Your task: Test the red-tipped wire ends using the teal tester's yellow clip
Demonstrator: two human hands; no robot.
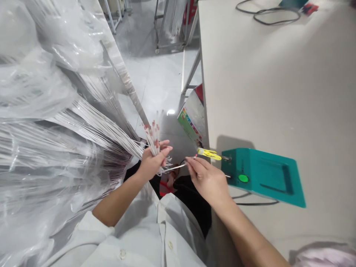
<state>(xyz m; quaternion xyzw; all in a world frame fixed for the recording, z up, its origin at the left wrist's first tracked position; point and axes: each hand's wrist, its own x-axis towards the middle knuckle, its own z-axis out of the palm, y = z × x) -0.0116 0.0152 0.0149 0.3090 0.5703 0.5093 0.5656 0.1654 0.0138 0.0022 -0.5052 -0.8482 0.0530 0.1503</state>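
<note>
My left hand (152, 162) is closed round a bundle of thin white wires (154, 138) with red tips, which fan out from a large mass of wires (91, 122) at the left. My right hand (207, 177) pinches a single white wire (175, 167) that runs back to the left hand; its red tip points at the yellow clip (209, 154) on the front of a teal box (264, 175) with a green button (243, 178). The box stands at the table's left edge.
Clear plastic sheeting (41, 55) covers the wire mass at the left. A pale table (278, 81) fills the right, with a black cable (267, 16) at its far end. A colourful carton (191, 122) and metal racks (169, 26) stand on the tiled floor.
</note>
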